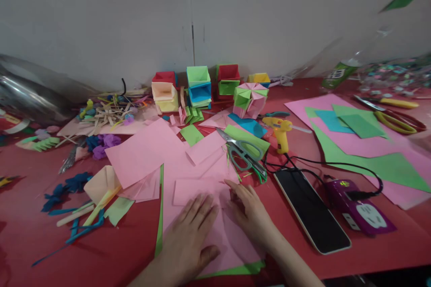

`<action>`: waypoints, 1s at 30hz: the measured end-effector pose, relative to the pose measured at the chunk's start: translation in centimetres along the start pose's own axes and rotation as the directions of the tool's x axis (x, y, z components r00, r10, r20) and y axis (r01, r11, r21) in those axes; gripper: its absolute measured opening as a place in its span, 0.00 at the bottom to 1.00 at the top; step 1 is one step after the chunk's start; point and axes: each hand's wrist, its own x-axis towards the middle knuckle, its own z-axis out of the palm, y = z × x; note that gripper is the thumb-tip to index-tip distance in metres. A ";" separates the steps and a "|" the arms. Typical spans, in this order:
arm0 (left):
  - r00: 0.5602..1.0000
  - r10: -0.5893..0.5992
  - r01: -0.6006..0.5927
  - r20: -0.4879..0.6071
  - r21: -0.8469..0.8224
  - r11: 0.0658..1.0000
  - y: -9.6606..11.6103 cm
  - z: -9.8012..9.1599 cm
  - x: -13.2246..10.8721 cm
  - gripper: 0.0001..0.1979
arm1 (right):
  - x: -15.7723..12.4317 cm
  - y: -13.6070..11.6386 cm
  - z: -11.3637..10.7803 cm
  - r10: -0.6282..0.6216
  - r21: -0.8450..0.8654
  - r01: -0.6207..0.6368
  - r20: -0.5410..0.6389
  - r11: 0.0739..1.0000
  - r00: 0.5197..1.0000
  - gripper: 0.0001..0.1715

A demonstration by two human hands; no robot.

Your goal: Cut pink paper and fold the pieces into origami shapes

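My left hand (191, 233) lies flat with spread fingers, its fingertips resting on the lower edge of a small folded pink paper (193, 188). Beneath it is a larger pink sheet (183, 172), with green paper (235, 270) showing along its edges. My right hand (249, 210) is at the right end of the folded piece, index finger stretched out and the others slightly bent. Its thumb is hidden. Grey-handled scissors (240, 150) and a green cutter (259, 172) lie just beyond the right hand. Another pink sheet (138, 152) lies tilted at the upper left.
A phone (311, 210), a purple power adapter (358, 208) and a yellow glue gun (280, 132) with its black cable occupy the right side. Folded paper boxes (198, 87) stand along the wall. Craft sticks (104, 114) and blue paper flowers (65, 188) are on the left.
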 end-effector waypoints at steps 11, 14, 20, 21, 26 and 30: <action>0.998 -0.019 0.019 0.059 -0.003 1.000 0.5 -0.6 0.4 0.41 | -0.1 -0.2 -0.3 0.012 0.032 -0.011 -0.012 0.999 1.000 0.25; 0.998 -0.009 0.010 0.066 -0.008 1.000 0.6 -0.7 0.4 0.40 | -0.1 -0.2 -0.3 0.015 0.040 -0.014 -0.016 0.999 1.000 0.24; 0.997 0.005 -0.004 0.079 -0.023 1.000 0.4 -0.6 0.4 0.39 | 0.0 -0.2 -0.3 0.021 0.052 -0.020 -0.019 0.998 1.000 0.25; 0.997 0.006 -0.005 0.078 -0.023 1.000 0.4 -0.6 0.4 0.39 | 0.0 -0.2 -0.3 0.022 0.055 -0.021 -0.018 0.998 1.000 0.25; 0.996 0.009 -0.007 0.085 -0.025 1.000 0.4 -0.7 0.4 0.39 | 0.0 -0.1 -0.4 0.027 0.072 -0.026 -0.018 0.997 0.999 0.25; 0.995 0.015 -0.012 0.100 -0.031 0.999 0.4 -0.8 0.4 0.37 | 0.0 -0.2 -0.4 0.041 0.078 -0.039 -0.033 0.996 0.999 0.26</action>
